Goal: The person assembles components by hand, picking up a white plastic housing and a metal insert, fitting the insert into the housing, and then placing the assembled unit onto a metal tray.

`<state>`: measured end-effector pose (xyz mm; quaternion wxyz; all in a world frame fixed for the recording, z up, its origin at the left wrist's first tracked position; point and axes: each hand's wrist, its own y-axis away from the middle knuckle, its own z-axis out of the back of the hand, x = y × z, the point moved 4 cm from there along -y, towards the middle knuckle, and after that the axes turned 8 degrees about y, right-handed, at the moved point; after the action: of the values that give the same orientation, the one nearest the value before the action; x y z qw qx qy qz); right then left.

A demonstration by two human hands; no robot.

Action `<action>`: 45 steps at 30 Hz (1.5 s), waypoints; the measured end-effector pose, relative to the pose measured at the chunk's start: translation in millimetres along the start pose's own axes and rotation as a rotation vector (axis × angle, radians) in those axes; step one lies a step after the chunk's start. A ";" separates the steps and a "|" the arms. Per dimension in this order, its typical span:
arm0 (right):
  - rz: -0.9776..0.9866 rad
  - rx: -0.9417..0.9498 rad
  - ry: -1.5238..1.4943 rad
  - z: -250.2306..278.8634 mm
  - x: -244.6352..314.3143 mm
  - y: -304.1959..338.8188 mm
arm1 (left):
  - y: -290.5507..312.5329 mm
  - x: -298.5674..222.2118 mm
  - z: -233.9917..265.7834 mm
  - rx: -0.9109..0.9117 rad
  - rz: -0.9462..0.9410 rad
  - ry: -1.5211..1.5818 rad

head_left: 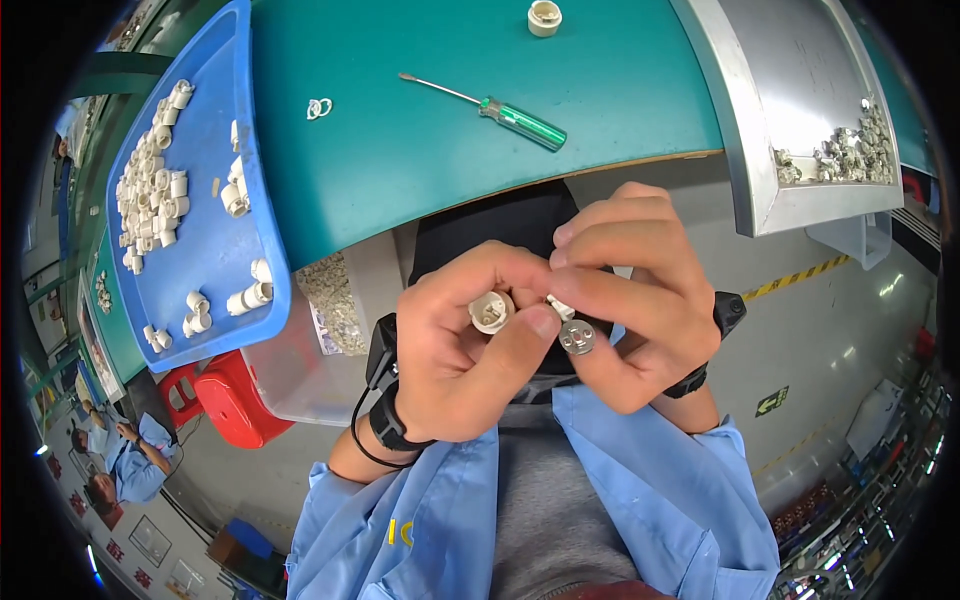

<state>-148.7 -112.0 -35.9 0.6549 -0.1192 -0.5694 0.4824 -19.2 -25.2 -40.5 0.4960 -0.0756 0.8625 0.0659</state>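
Note:
Both my hands are close together in front of my lap, just off the table edge. My left hand (pixel 455 345) is curled around a white cylindrical lamp socket shell (pixel 490 313), its open end facing up with inner parts showing. Pinched in the fingers of my right hand (pixel 650 290) is a small lamp socket insert: a white piece (pixel 560 308) with a round metal disc (pixel 577 338) that has holes in it. My left thumb tip reaches the white piece too. The fingers hide how the insert's parts join.
On the green table (pixel 380 150) lie a green-handled screwdriver (pixel 525 123), white rings (pixel 319 108) and one white socket shell (pixel 544 18). A blue tray (pixel 215 290) of white shells is at left; a metal tray (pixel 755 205) of small metal parts is at right. A red stool (pixel 240 402) stands lower left.

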 end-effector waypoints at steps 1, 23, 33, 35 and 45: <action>0.057 -0.009 0.075 -0.7 2.4 1.5 | -0.1 1.9 0.4 -0.002 0.008 0.006; -0.321 -0.008 -0.090 0.9 -6.3 4.4 | -10.0 -2.0 2.1 -0.006 -0.328 -0.504; -0.274 0.183 -0.167 12.3 -7.8 12.8 | -1.4 1.6 -1.2 -0.003 -0.252 -0.520; -0.252 0.208 -0.120 11.3 -9.3 11.2 | 1.0 5.2 1.0 -0.029 -0.161 -0.306; -0.362 0.076 -0.241 12.0 -16.7 15.6 | -2.6 12.4 12.6 0.062 -0.021 -0.225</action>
<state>-164.9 -121.7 -53.6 0.6619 0.0683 -0.6371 0.3890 -14.2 -26.2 -57.6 0.5923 -0.0613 0.8023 0.0420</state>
